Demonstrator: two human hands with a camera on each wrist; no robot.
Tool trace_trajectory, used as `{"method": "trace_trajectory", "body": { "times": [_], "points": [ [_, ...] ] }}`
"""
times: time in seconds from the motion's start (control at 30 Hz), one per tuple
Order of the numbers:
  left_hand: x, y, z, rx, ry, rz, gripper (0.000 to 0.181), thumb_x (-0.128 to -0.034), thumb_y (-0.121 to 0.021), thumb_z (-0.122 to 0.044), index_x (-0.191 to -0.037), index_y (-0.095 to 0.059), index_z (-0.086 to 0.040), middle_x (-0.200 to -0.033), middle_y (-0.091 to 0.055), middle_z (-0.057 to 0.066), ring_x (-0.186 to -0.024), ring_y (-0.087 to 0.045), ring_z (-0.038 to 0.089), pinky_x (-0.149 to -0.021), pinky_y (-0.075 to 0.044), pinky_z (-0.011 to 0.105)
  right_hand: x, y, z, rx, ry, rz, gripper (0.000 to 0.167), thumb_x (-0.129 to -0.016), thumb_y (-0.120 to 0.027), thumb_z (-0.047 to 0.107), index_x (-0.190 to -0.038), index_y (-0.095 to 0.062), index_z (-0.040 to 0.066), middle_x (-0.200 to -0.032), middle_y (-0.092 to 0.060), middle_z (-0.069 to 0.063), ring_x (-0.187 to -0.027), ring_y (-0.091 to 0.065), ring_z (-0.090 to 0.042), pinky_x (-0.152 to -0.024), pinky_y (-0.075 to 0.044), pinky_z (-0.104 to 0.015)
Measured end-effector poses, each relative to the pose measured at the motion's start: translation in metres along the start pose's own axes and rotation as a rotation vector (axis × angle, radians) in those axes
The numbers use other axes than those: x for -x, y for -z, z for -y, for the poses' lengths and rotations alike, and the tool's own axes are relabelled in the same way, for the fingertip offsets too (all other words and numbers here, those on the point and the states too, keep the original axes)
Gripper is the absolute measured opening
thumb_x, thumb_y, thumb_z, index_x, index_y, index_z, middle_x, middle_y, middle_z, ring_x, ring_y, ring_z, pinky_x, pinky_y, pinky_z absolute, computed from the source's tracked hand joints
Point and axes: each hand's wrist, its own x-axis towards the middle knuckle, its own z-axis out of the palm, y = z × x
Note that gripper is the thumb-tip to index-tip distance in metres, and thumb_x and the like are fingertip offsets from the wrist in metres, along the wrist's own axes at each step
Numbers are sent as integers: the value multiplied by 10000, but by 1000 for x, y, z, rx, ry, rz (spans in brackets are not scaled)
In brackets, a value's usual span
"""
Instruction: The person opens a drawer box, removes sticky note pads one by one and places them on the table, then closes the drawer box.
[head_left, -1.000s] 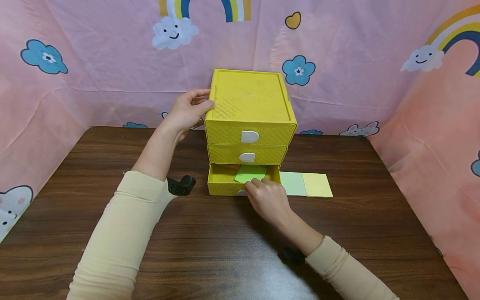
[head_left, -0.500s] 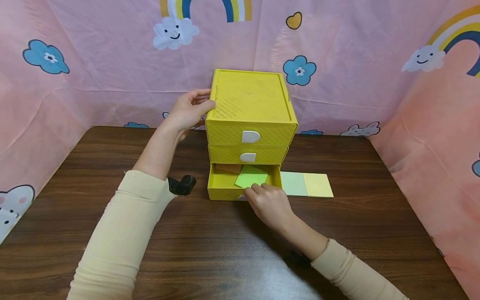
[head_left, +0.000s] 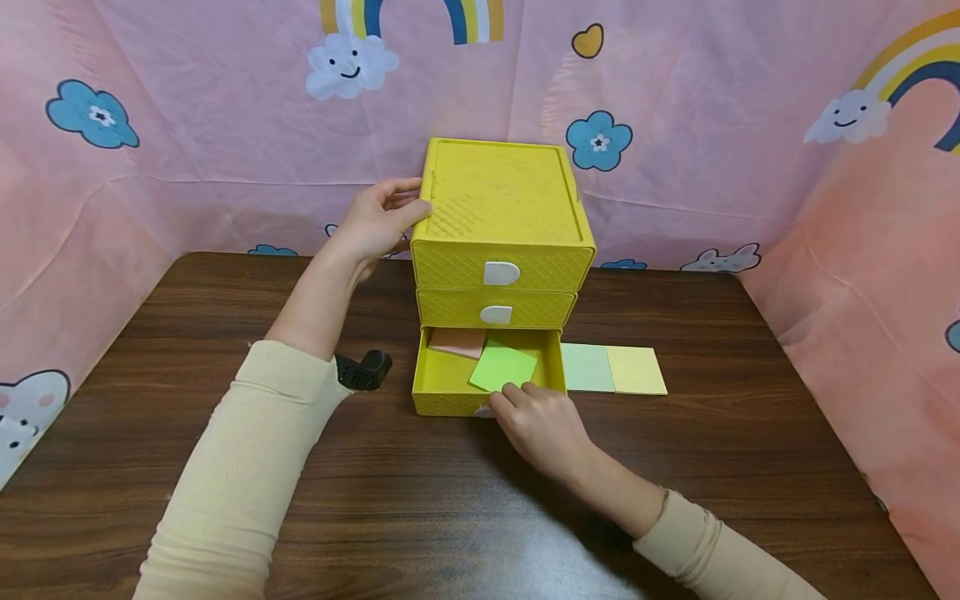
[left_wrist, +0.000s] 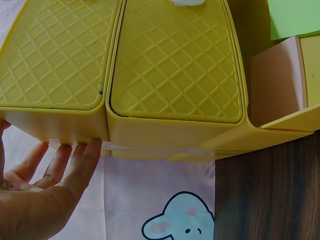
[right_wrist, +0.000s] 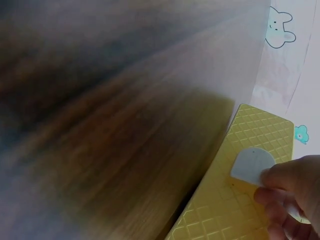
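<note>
A yellow three-drawer organizer [head_left: 502,196] stands on the table with white handles on its fronts. Its bottom drawer [head_left: 450,403] is pulled well out; the upper two are closed. A bright green sticky-note pad [head_left: 501,367] lies inside, beside a pink pad [left_wrist: 277,80]. My left hand [head_left: 377,218] rests on the organizer's upper left edge, thumb on top and nearly straight fingers against the side. At the bottom drawer's front, my right hand [head_left: 543,429] pinches its white handle [right_wrist: 252,164], thumb on the tab; some fingers are hidden in the head view.
Pale green [head_left: 587,367] and pale yellow [head_left: 637,370] paper squares lie side by side on the table, right of the open drawer. A pink patterned cloth [head_left: 247,125] hangs behind the brown wooden table [head_left: 360,500] and along its sides.
The bottom drawer has slid farther out toward me with my right hand on its handle. More of the pink and green pads shows. My left hand has stayed in place.
</note>
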Motion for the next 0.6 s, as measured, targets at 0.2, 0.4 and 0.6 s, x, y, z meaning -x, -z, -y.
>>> {"method": "trace_trajectory", "body": {
  "times": [0.2, 0.4, 0.6],
  "points": [
    [0, 1, 0, -14, 3, 1, 530, -924, -541, -247, -1420, -358, -209, -1417, -370, 37, -1184, -471, 198, -854, -510, 286, 3, 2, 3, -9, 6, 14, 187, -820, -583, 70, -653, -522, 128, -579, -480, 50, -456, -357, -86, -358, -240, -185],
    [0, 0, 0, -1, -3, 1, 524, -925, -540, -235, -1417, -363, -199, -1408, -377, 45, -1166, -482, 202, -826, -523, 266, 5, 4, 5, -15, 22, 16, 227, -874, -481, 77, -656, -522, 127, -569, -459, 51, -460, -323, -76, -373, -207, -169],
    [0, 0, 1, -5, -11, -1, 522, -925, -537, -230, -1416, -364, -194, -1406, -379, 46, -1163, -483, 200, -829, -522, 267, 8, 8, 8, -33, 38, 9, 266, -896, -433, 83, -643, -502, 129, -564, -446, 52, -459, -308, -68, -374, -208, -163]
  ]
}}
